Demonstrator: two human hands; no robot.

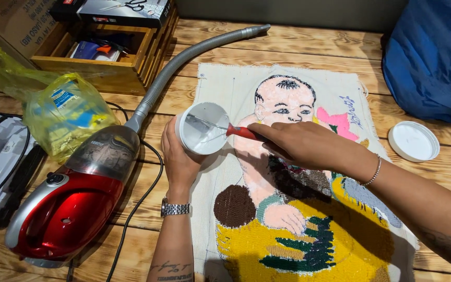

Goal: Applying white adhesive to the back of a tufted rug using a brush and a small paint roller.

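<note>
Head view, only one. Left hand (179, 156) wrapped round white plastic tub (203, 128), fingers closed on its side wall, tub tipped so open mouth faced up and toward cam. Right hand (301, 143) pinched shut on red-handled tool (236, 131); metal tip reached into tub, looked like small spatula or knife, blade shape unclear. Key relation: tub sat just left of R hand, touching via tool only; tool's long axis ran roughly level, handle at R fingertips, tip leftward inside tub mouth. L hand nearer tub (holding it), R hand nearer tool.

Below both hands: tufted rug piece (298, 219) w/ baby figure, pink, yellow, brown, green yarn on pale backing cloth, lying flat on wooden table (309, 44). R forearm crossed over it. White round lid (413, 141) lay well right of R hand, apart from tub. Left of L hand: red handheld vacuum (74, 203) w/ grey hose (194, 52) arcing up past tub, black cord beside L wrist. Further left: yellow plastic bag (63, 112); beyond it wooden crate (105, 55). Blue fabric (431, 57) at far right corner. Watch on L wrist, bracelet on R.
</note>
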